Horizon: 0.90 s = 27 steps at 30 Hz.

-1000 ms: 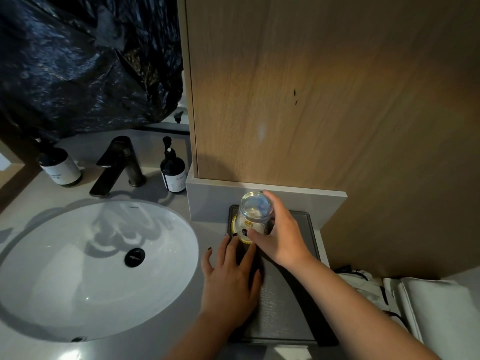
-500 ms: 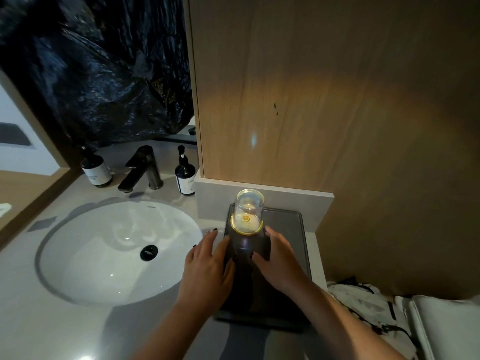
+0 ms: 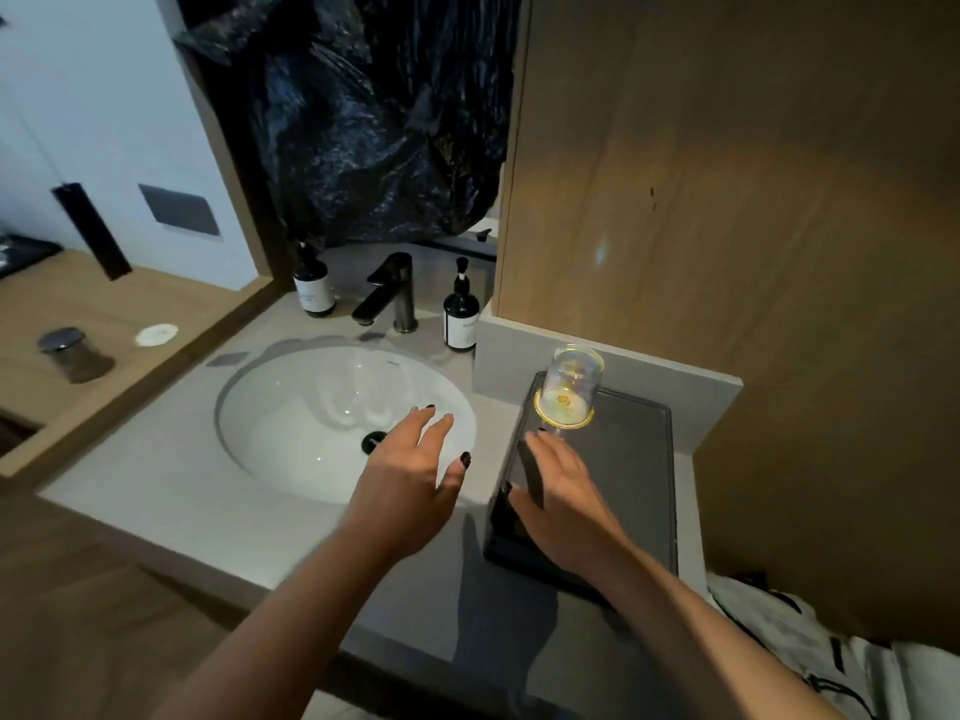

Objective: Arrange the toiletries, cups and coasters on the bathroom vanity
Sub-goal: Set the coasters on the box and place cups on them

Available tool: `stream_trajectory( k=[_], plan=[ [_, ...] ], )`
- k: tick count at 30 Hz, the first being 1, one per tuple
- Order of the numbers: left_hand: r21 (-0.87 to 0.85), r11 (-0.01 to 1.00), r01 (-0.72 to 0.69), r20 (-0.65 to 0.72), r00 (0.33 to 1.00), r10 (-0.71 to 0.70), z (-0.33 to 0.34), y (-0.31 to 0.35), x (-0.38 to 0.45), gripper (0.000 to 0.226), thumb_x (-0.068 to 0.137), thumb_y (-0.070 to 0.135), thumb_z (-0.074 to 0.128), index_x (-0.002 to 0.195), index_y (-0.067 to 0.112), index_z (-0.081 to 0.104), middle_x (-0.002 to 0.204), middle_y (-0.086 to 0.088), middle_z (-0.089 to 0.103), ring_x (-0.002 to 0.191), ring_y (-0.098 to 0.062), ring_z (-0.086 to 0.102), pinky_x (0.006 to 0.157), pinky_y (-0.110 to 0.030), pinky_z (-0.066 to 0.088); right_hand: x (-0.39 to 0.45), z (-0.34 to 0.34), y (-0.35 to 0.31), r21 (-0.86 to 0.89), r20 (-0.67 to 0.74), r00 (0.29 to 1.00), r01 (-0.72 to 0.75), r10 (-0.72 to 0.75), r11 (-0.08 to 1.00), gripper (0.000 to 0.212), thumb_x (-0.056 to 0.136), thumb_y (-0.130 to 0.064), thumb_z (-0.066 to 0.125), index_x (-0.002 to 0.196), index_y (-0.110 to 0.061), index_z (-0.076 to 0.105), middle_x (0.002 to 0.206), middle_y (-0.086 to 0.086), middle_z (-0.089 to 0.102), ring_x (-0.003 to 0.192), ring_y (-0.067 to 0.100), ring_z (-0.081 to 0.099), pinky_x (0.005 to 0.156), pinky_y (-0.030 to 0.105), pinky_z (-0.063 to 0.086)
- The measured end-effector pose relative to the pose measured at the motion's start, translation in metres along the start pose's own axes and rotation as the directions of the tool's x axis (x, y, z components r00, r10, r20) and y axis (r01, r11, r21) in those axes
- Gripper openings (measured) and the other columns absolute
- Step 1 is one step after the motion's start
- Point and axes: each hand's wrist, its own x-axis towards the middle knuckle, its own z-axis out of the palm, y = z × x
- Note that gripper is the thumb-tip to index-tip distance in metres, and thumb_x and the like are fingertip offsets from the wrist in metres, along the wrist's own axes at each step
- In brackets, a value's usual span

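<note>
Glass cup [image 3: 570,387], upside down on its gold-rimmed coaster [image 3: 563,419], now stands alone at the far left corner of the dark tray [image 3: 631,475], the right hand [image 3: 563,493] having let go and dropped flat beside it, grip apart and empty. The left hand [image 3: 410,475] has swung off the tray toward the sink [image 3: 291,433], fingers spread, holding nothing. That cup looks placed; another cup [image 3: 70,353] and coaster [image 3: 157,334] wait far left of the tray.

Single head-worn wide-angle view, angled steeply down and forward, close over the vanity [image 3: 291,532].
</note>
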Motion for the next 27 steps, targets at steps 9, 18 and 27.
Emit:
stream_trajectory(
  k=[9,18,27],
  plan=[
    [-0.029,0.990,0.139,0.036,0.990,-0.138,-0.072,-0.101,-0.047,0.055,0.098,0.044,0.036,0.149,0.024,0.028,0.158,0.003,0.024,0.146,-0.015,0.017,0.119,-0.032,0.018,0.005,0.051,-0.117,-0.007,0.075,0.991,0.116,-0.115,0.993,0.068,0.096,-0.043,0.044,0.152,-0.022,0.010,0.161,-0.005,0.003,0.147,0.012,0.001,0.118,0.028,0.006],
    [-0.016,0.990,0.142,0.063,0.988,-0.141,-0.147,-0.240,-0.092,0.052,0.100,0.042,0.035,0.148,0.023,0.030,0.157,0.002,0.026,0.145,-0.015,0.021,0.117,-0.031,0.016,0.019,0.142,-0.254,0.099,0.080,0.993,0.082,-0.091,0.992,0.065,0.095,-0.039,0.047,0.151,-0.024,0.017,0.160,-0.007,0.006,0.147,0.012,0.008,0.118,0.030,0.014],
    [-0.092,0.959,0.268,0.092,0.961,-0.260,-0.189,-0.352,-0.102,0.051,0.098,0.040,0.041,0.145,0.023,0.035,0.152,0.004,0.032,0.140,-0.014,0.028,0.117,-0.033,0.025,0.064,0.200,-0.352,0.184,0.118,0.987,0.085,-0.108,0.979,0.063,0.095,-0.038,0.049,0.150,-0.026,0.021,0.159,-0.010,0.010,0.145,0.009,0.012,0.112,0.022,0.013]
  ],
)
